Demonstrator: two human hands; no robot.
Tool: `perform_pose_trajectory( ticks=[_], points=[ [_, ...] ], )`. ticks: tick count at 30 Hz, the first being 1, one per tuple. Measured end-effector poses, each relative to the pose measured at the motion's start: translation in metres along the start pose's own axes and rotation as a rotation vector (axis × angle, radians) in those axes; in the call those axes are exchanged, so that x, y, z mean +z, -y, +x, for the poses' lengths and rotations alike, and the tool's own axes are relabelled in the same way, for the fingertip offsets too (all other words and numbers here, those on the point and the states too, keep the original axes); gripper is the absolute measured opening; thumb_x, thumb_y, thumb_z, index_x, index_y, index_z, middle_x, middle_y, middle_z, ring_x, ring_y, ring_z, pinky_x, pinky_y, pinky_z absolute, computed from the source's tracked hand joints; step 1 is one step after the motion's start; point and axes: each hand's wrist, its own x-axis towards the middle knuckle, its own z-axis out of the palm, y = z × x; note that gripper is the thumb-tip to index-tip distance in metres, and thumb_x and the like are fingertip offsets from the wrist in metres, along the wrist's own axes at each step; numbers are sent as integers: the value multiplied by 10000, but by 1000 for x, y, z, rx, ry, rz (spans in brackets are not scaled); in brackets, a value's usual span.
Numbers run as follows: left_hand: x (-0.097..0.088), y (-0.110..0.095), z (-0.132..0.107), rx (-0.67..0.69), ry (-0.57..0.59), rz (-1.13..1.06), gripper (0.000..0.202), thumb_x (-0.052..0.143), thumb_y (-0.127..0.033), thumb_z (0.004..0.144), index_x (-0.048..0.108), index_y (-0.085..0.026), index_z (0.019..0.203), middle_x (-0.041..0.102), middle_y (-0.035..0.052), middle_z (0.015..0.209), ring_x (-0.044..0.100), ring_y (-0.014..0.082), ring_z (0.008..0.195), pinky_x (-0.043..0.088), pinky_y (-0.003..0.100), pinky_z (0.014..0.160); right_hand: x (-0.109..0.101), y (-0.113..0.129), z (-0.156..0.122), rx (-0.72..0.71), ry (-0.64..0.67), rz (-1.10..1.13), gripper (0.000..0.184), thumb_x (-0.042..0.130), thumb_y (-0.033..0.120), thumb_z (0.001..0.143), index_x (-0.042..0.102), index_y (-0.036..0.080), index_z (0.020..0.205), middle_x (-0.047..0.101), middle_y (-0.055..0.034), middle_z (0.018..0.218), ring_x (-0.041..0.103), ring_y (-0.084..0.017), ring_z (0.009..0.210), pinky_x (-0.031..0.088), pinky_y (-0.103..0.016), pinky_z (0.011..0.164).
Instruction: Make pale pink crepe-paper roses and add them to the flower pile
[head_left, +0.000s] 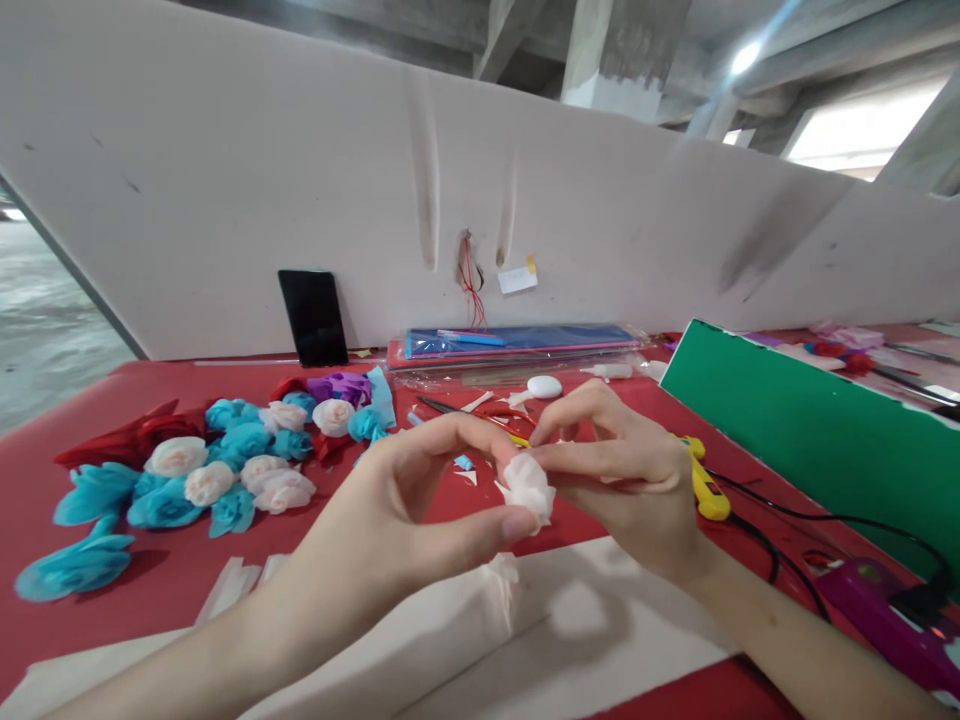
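Note:
A small white paper flower [527, 487] with ruffled petals is in the middle of the head view. My left hand [420, 490] pinches it between thumb and fingers from the left. From the right, my right hand [630, 470] is closed, its thumb and index fingertips pressed together at the flower's upper edge. What lies between those right fingertips is partly hidden. Under my hands a large pale paper sheet [600, 620] lies on the red tabletop, with a small piece of white crepe paper [504, 568] on it. Behind my hands lie scissors [442, 405], partly covered.
Blue, white, red and purple paper flowers [244, 440] are heaped left. A black phone [313, 317] leans on the white partition [300, 180]. At right are a yellow glue gun [709, 490], cables, a purple power strip [892, 620] and a green board [810, 450].

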Motion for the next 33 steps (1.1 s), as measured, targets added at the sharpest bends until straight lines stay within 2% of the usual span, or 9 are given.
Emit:
perform_pose_trajectory(
  ticks=[3,7,14,18,25,30,33],
  points=[
    [-1,1,1,8,10,-1,101,738,-172,756,677,-244,794,699,-44,757,662,160,837,544,283,838,-2,0,1,-84,16,-73,221,657,142,855,754,295,982,676,-23,832,591,-157,799,507,-324,700],
    [0,2,0,17,-4,10,116,736,-144,735,670,-229,779,701,-33,742,660,175,816,548,308,821,-3,3,2,-119,35,-137,196,637,152,870,754,286,954,701,-22,815,585,-165,764,505,-332,668],
    [1,1,1,-20,35,-64,111,720,-138,750,657,-221,788,673,-59,735,622,123,755,517,238,782,-3,6,3,-118,67,-113,254,643,42,826,748,247,934,698,-30,799,563,-170,758,505,-331,674],
    [1,1,2,-14,1,-52,111,739,-137,727,656,-205,754,657,-54,727,592,115,730,485,227,762,-3,6,3,-97,85,-114,298,644,3,802,747,256,919,684,-24,802,553,-171,767,505,-328,682],
    [3,2,2,-38,-22,-28,110,749,-193,711,641,-190,728,645,-15,751,580,154,748,466,258,682,-2,3,0,-97,55,-111,334,670,-16,755,754,262,921,692,-16,804,561,-169,740,501,-320,649],
    [2,3,4,-36,-12,-49,90,746,-170,695,659,-167,716,657,5,744,594,169,761,456,290,740,-1,4,2,-93,40,-153,351,652,-23,746,761,280,888,705,-15,764,579,-166,687,491,-294,561],
    [1,6,6,-45,-29,-73,112,756,-184,682,655,-167,728,664,12,768,593,172,787,461,294,757,-1,4,5,-87,46,-173,339,657,-12,741,756,287,868,695,-9,741,590,-169,672,495,-298,560]
  ],
)
